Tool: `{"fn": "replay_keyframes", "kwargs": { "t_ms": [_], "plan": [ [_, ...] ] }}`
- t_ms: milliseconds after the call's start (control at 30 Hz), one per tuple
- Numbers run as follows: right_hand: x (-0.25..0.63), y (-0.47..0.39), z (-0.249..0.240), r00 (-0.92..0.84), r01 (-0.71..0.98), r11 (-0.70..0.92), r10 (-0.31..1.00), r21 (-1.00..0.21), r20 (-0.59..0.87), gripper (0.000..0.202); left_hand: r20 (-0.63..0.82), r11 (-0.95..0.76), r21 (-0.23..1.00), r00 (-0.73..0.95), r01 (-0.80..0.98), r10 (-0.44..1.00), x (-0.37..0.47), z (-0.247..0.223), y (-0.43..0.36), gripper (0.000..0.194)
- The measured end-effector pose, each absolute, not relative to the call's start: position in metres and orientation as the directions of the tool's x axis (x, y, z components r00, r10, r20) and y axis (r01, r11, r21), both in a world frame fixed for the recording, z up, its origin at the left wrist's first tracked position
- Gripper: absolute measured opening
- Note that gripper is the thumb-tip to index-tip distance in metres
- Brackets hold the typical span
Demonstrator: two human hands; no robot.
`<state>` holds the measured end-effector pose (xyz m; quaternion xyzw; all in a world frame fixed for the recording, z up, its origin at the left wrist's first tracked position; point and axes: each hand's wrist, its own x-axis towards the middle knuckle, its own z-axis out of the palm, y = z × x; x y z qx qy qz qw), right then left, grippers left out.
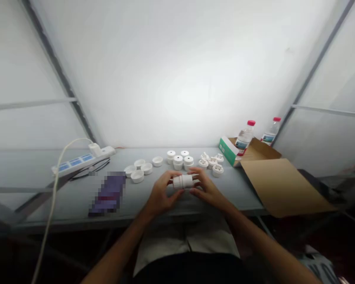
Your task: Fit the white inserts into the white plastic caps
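Note:
My left hand and my right hand hold a white cylindrical plastic housing on its side, one hand at each end. A seam runs around it near the left end, where my left fingers curl. Just beyond stand several white capped round housings, each with a small dark spot on top. To their right lie several white round pieces with raised fittings. Several open white round cups are grouped to the left of my hands.
A white power strip with a plug and cable lies at the left, near a pixelated purple item. At the right, an open cardboard box sits by a red-capped water bottle; a second bottle stands behind.

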<state>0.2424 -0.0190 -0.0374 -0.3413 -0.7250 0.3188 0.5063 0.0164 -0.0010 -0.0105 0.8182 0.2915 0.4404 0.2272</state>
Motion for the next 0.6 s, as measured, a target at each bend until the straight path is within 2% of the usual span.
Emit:
{"fn": "replay_keyframes", "kwargs": {
  "t_ms": [100, 167, 233, 300, 400, 467, 567, 600],
  "plan": [
    [0.2429, -0.0206, -0.0373, -0.272, 0.200, 0.577, 0.809, -0.792, 0.521, 0.048, 0.591, -0.739, 0.623, 0.464, 0.257, 0.659, 0.0150, -0.0108, -0.0002, 0.037],
    [0.2441, -0.0197, -0.0382, -0.281, 0.253, 0.535, 0.838, -0.806, 0.468, 0.040, 0.605, -0.775, 0.586, 0.509, 0.235, 0.612, 0.0143, -0.0114, 0.0003, 0.038],
    [0.2448, -0.0181, -0.0391, -0.274, 0.315, 0.477, 0.873, -0.821, 0.402, 0.053, 0.616, -0.802, 0.553, 0.537, 0.226, 0.576, 0.0143, -0.0122, 0.0005, 0.037],
    [0.2441, -0.0171, -0.0389, -0.252, 0.354, 0.465, 0.883, -0.811, 0.396, 0.062, 0.604, -0.791, 0.563, 0.534, 0.240, 0.592, 0.0146, -0.0129, 0.0011, 0.037],
    [0.2417, -0.0185, -0.0367, -0.227, 0.305, 0.533, 0.846, -0.789, 0.483, 0.055, 0.567, -0.729, 0.629, 0.483, 0.269, 0.668, 0.0149, -0.0141, 0.0036, 0.039],
    [0.2409, -0.0202, -0.0355, -0.228, 0.252, 0.568, 0.821, -0.783, 0.523, 0.059, 0.557, -0.710, 0.654, 0.470, 0.260, 0.685, 0.0143, -0.0152, 0.0054, 0.041],
    [0.2424, -0.0211, -0.0361, -0.251, 0.239, 0.516, 0.851, -0.823, 0.461, 0.044, 0.611, -0.774, 0.596, 0.504, 0.215, 0.611, 0.0134, -0.0165, 0.0056, 0.040],
    [0.2432, -0.0207, -0.0368, -0.260, 0.248, 0.475, 0.872, -0.844, 0.415, 0.047, 0.629, -0.801, 0.562, 0.523, 0.206, 0.576, 0.0134, -0.0166, 0.0048, 0.040]
  ]
}}
